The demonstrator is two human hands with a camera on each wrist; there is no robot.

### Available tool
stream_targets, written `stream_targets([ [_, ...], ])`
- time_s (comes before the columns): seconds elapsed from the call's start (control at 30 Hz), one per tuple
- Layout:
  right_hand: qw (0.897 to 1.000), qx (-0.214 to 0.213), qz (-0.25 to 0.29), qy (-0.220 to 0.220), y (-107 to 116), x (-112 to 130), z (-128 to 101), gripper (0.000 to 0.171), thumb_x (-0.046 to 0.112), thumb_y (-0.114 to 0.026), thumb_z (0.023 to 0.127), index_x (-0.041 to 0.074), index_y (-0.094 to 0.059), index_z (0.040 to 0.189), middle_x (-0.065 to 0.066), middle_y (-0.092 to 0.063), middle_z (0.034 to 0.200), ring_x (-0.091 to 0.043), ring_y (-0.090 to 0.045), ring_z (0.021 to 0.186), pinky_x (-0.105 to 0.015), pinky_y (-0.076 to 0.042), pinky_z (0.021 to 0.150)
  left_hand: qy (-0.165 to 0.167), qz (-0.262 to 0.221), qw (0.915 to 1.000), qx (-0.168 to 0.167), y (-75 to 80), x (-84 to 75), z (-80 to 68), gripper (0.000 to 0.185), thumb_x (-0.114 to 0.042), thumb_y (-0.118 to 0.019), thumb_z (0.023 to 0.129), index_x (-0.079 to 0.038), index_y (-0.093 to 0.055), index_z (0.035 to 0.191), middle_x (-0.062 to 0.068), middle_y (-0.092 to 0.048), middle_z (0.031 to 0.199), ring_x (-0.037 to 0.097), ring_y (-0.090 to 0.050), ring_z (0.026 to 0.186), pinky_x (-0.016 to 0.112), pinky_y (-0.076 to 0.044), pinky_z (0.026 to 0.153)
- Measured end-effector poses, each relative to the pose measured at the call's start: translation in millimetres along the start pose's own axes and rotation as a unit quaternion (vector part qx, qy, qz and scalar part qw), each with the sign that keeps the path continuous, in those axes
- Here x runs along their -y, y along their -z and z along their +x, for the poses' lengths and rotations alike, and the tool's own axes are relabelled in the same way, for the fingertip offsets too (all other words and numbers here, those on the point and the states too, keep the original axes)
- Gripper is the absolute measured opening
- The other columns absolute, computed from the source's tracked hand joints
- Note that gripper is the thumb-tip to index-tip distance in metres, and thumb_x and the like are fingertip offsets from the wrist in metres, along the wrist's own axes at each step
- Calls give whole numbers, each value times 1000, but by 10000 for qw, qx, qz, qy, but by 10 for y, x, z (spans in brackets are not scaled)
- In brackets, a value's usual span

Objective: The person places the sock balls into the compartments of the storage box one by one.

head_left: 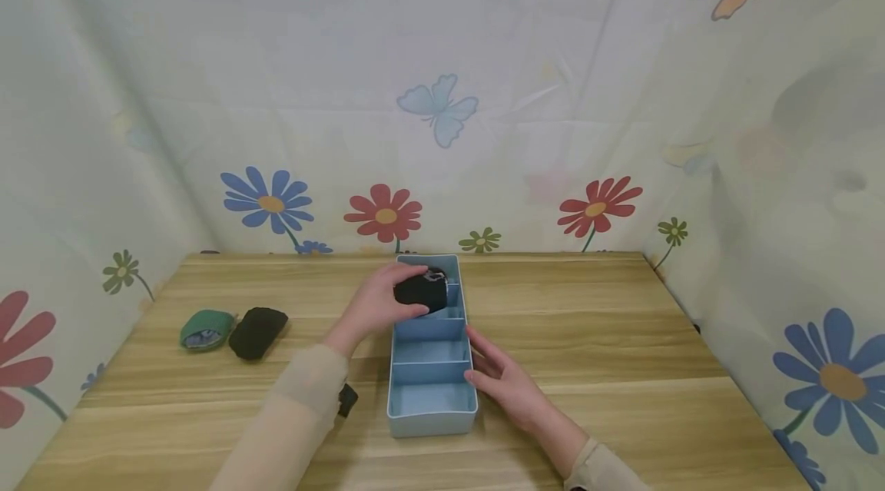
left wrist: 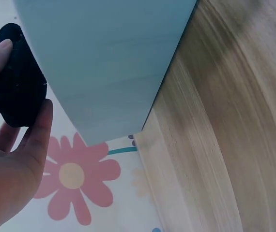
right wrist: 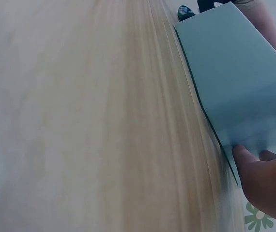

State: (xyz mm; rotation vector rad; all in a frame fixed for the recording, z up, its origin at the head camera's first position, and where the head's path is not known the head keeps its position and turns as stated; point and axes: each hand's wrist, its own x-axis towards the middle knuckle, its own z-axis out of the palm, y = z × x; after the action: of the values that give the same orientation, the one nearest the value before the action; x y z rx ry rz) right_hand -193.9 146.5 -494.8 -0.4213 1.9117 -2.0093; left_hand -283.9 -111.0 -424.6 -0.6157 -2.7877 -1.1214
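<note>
A long light-blue box (head_left: pixel 432 423) with several compartments lies lengthwise on the table. My left hand (head_left: pixel 376 299) grips a black folded cloth bundle (head_left: pixel 422 291) over the box's far compartments, thumb on the near side and fingers on the far side. In the left wrist view the bundle (left wrist: pixel 17 82) is held just above the box's rim. My right hand (head_left: pixel 512 387) rests against the box's right side, its fingers extended; the right wrist view shows fingertips touching the outer wall (right wrist: pixel 239 72). The two nearest compartments hold nothing visible; the far ones are partly hidden.
On the left of the wooden table (head_left: pixel 574 306) lie a green folded cloth bundle (head_left: pixel 207 330) and a black one (head_left: pixel 257 333). Another small black item (head_left: pixel 348 400) shows partly behind my left sleeve. A flower-printed curtain (head_left: pixel 484 168) surrounds the table's back and sides.
</note>
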Motion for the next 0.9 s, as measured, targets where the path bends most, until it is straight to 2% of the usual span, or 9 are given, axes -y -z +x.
stream_targets([
  [0.43,9999,-37,-70,-101,-2,26,-1,69,7,-62,98,8,-26,157,-16,-20,162,-39,-25,145,-40,-33,111,-461,405,9981,69,-97,29,138,65,-30,-86,77,-16,-62,136,10,-60,130,30,-54,118,51,-46,99],
  [0.9,9998,-71,-132,-114,-2,28,-5,68,8,-62,98,8,-26,157,-15,-20,162,-39,-25,145,-40,-34,110,-320,594,9974,240,-177,36,165,67,-28,-87,77,-15,-62,137,9,-59,130,29,-55,114,50,-49,97],
])
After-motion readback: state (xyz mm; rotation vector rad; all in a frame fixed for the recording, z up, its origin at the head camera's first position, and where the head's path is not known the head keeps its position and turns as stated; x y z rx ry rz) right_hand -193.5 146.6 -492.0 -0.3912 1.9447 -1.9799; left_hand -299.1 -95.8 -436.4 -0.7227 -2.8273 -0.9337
